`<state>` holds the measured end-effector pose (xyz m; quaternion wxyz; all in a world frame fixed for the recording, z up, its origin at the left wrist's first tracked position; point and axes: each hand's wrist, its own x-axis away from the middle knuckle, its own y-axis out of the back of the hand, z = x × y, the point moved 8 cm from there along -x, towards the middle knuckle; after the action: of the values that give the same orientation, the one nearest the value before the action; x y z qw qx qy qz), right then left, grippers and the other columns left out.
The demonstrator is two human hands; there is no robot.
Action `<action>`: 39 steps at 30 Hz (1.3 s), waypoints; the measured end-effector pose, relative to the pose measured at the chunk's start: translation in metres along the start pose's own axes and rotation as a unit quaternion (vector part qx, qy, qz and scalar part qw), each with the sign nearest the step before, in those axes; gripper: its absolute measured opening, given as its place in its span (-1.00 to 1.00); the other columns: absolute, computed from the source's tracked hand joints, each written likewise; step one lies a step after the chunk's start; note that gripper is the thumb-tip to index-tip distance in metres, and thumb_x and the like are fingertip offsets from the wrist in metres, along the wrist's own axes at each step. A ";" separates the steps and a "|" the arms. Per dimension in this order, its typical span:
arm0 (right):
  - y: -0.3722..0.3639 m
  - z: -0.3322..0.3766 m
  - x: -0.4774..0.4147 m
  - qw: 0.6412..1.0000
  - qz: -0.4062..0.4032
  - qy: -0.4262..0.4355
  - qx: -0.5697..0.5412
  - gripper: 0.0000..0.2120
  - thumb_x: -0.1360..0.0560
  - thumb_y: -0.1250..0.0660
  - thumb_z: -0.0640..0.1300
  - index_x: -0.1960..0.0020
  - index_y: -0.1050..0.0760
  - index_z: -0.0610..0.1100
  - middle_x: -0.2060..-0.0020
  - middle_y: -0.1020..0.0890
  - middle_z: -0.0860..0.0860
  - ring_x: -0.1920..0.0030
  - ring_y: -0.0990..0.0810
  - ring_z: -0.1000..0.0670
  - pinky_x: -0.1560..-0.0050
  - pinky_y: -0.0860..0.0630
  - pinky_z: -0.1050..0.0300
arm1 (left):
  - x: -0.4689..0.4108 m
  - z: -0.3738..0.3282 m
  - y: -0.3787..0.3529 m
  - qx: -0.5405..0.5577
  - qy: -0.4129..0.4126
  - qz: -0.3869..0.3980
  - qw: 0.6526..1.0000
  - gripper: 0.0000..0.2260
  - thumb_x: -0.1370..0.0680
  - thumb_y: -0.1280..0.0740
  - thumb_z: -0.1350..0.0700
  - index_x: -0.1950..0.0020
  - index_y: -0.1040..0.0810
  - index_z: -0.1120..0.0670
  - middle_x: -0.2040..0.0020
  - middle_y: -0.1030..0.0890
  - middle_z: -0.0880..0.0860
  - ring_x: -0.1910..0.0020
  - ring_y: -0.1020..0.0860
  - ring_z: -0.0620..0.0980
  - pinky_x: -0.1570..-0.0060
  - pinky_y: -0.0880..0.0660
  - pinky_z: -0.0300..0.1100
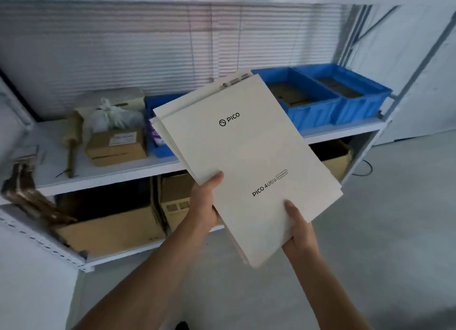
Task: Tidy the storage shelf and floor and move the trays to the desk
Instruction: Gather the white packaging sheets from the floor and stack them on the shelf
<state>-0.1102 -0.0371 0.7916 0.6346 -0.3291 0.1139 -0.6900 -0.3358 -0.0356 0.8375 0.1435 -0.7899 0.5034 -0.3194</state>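
Observation:
A stack of flat white PICO box sleeves (pixel 249 154) is held tilted in front of the white storage shelf (pixel 103 179). My left hand (pixel 206 201) grips its lower left edge, thumb on top. My right hand (pixel 299 228) holds the bottom right corner, thumb on the top sheet. Two blue trays (pixel 320 107) stand side by side at the right end of the upper shelf board. A third blue tray (pixel 154 127) sits mid-shelf, mostly hidden behind the sleeves.
On the shelf's left part lie a small cardboard box (pixel 116 147), a tied plastic bag (pixel 111 117) and a brown tool (pixel 71 147). Cardboard boxes (pixel 111 228) fill the lower level. Grey floor (pixel 370 231) spreads to the right; window blinds hang behind.

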 end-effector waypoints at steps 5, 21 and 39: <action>-0.083 -0.035 -0.007 0.998 0.051 -0.021 0.040 -0.59 -0.56 -0.32 -0.25 -0.40 -0.47 -0.12 -0.26 -0.64 -0.09 -0.27 -0.60 -0.15 -0.23 -0.57 -0.15 | 0.013 -0.083 0.075 0.019 -0.039 -0.010 0.999 -0.83 -0.50 -0.36 0.25 -0.04 -0.63 0.05 0.06 -0.72 0.07 0.05 -0.67 0.13 0.06 -0.54 -0.03; -0.404 -0.103 -0.043 0.962 0.202 0.019 0.182 -0.53 -0.43 -0.44 -0.30 -0.33 -0.49 -0.20 -0.14 -0.69 -0.15 -0.11 -0.68 -0.23 -0.01 -0.67 -0.14 | 0.019 -0.423 0.385 -0.151 -0.148 0.014 0.977 -0.34 -0.10 -0.67 0.10 -0.19 -0.63 0.06 -0.14 -0.61 0.18 0.03 -0.67 0.11 0.19 -0.65 0.04; -0.470 -0.100 -0.108 0.913 0.251 0.080 0.311 -0.43 -0.25 -0.59 -0.21 -0.22 -0.52 -0.08 -0.06 -0.71 -0.07 -0.04 -0.71 -0.18 0.10 -0.67 -0.12 | -0.058 -0.403 0.387 -0.229 -0.122 -0.059 0.964 -0.17 -0.02 -0.68 0.09 -0.28 -0.53 -0.09 -0.18 -0.66 0.09 -0.16 -0.61 0.19 -0.06 -0.56 0.21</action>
<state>-0.5494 0.1192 0.9524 0.8457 -0.0192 0.0227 -0.5328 -0.8865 -0.1206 0.9091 0.0000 -0.8629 0.4945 -0.1045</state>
